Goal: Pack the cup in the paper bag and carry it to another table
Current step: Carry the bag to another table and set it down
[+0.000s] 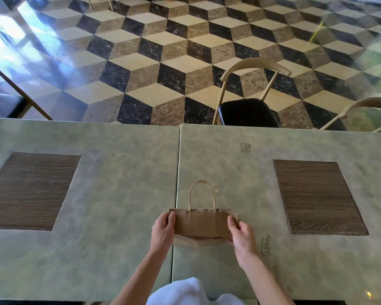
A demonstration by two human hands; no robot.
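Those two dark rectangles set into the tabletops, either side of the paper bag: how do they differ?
The left wood panel sits further from the paper bag than the right wood panel. The left panel is cut off by the picture's left edge; the right panel shows whole. The left panel lies in the left table, the right panel in the right table. Both are dark, wood-grained and bare.
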